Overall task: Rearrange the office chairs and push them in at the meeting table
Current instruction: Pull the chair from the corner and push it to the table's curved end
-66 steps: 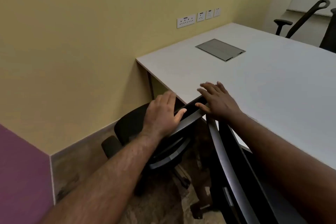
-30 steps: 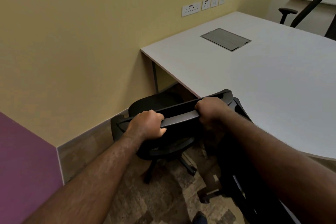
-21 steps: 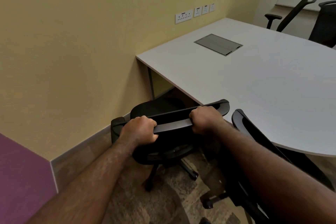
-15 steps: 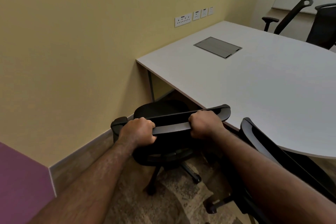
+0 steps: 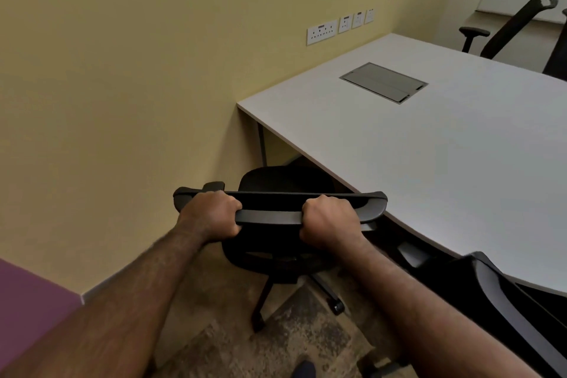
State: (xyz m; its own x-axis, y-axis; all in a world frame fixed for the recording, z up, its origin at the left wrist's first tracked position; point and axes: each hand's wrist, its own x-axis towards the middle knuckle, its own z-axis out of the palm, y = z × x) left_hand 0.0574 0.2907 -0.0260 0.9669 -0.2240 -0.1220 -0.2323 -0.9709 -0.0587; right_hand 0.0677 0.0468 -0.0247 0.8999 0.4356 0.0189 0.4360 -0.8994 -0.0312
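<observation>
Your fingers were clenched over the top rail of the black office chair, left hand near its left end and right hand toward its right end, both fists wrapped tight around the bar. The chair's seat sat partly under the near corner of the white bench, close to the yellow wall. A second chair stood just to your right at the bench edge, and a third chair waited on the far side.
</observation>
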